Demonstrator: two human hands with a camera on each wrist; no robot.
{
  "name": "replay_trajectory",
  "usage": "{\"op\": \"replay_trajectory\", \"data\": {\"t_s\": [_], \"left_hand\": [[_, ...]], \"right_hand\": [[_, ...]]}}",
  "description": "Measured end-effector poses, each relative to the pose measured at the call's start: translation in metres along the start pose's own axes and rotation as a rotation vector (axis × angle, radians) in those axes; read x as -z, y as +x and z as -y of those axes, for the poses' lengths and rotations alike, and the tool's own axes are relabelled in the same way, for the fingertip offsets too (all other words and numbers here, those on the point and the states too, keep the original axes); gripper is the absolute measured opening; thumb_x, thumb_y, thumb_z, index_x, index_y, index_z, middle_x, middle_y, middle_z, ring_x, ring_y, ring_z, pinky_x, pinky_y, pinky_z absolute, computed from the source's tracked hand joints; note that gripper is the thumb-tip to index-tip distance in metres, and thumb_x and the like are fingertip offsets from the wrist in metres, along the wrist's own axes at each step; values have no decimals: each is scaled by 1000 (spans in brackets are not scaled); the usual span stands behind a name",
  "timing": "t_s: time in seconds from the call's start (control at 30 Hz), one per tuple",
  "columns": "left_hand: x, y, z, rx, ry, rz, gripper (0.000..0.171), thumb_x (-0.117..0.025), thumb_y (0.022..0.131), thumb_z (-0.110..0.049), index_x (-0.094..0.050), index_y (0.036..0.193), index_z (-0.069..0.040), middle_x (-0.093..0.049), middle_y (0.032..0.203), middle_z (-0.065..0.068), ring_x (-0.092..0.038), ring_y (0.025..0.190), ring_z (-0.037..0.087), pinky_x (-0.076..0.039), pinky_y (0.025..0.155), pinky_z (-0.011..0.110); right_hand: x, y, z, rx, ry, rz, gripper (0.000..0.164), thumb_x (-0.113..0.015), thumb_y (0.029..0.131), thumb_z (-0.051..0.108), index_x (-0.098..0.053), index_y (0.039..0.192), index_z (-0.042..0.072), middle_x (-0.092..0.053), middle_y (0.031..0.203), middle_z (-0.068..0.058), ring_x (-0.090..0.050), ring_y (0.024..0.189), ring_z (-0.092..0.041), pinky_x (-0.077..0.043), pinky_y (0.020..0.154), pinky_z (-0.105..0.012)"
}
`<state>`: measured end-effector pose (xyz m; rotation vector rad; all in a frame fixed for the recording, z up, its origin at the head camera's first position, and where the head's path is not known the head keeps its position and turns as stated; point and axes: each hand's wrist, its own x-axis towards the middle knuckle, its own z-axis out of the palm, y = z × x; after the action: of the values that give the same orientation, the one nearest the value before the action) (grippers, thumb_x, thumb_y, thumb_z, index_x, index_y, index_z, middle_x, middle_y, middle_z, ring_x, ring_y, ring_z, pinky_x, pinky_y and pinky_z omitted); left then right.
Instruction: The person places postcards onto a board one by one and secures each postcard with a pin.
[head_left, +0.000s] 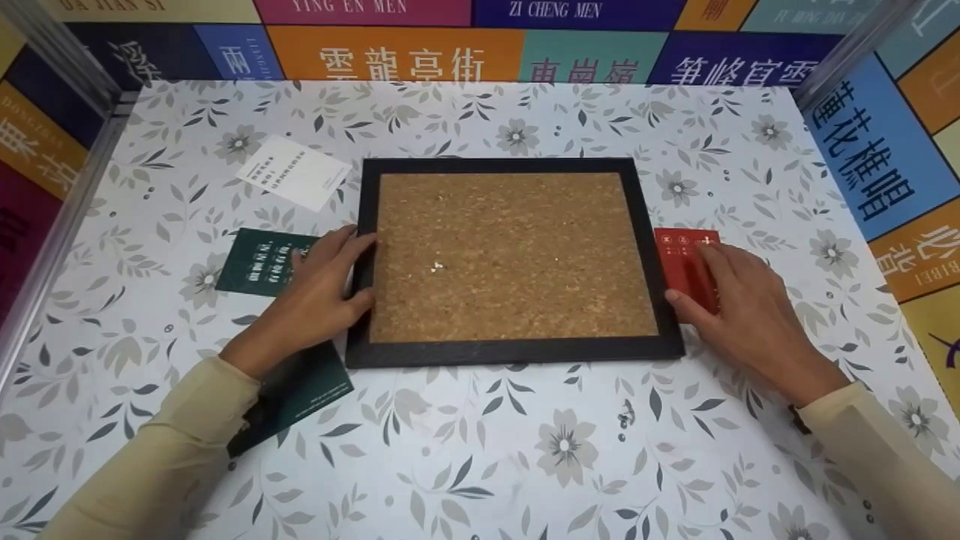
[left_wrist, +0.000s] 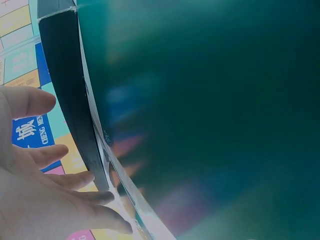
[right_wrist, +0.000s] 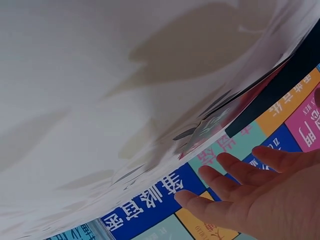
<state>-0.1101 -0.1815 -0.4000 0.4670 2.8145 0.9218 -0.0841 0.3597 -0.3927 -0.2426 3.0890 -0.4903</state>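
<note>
Cork bd (head_left: pixel 517 259) btwn L hand (head_left: pixel 315 289) & R hand (head_left: pixel 754 319); red card (head_left: pixel 677 262) alongside.

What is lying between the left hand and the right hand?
The head view shows a black-framed cork board, with a red card at its right edge.

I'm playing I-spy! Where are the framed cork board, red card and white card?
Framed cork board (head_left: pixel 516 259), head view: middle of the cork.
Red card (head_left: pixel 679 268), head view: its uncovered part.
White card (head_left: pixel 294 173), head view: its middle.
</note>
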Motion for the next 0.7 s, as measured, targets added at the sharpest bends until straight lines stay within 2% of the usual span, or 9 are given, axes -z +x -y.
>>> {"op": "replay_trajectory", "data": {"t_s": [0.3,0.43,0.57,0.7], "left_hand": [[0,0,1,7,11,32,70,-62,101,-15,-44,167,-4,-25,177,27,-17,166,45,-1,121,87],[1,0,1,12,11,38,70,-62,101,-16,-44,167,-4,-25,177,27,-16,167,45,-1,121,87],[2,0,1,1,-4,32,69,-62,101,-14,-44,167,-3,-23,178,28,-16,166,47,0,121,87],[2,0,1,0,-4,36,69,-63,102,-14,-43,167,-3,-21,178,27,-14,166,48,0,121,87]], "right_hand": [[0,-1,-5,-38,-15,32,90,-69,104,55,-32,172,9,-37,167,-30,-34,149,-55,-33,115,-82],[-1,0,-8,-42,-26,34,88,-74,103,50,-36,169,5,-39,165,-31,-35,149,-55,-32,116,-81],[0,1,-10,-73,-35,49,90,-74,103,53,-38,167,1,-40,163,-33,-35,148,-57,-32,116,-81],[0,3,-13,-102,-48,52,88,-70,104,56,-45,157,-10,-43,155,-38,-37,142,-59,-28,117,-79]]}}
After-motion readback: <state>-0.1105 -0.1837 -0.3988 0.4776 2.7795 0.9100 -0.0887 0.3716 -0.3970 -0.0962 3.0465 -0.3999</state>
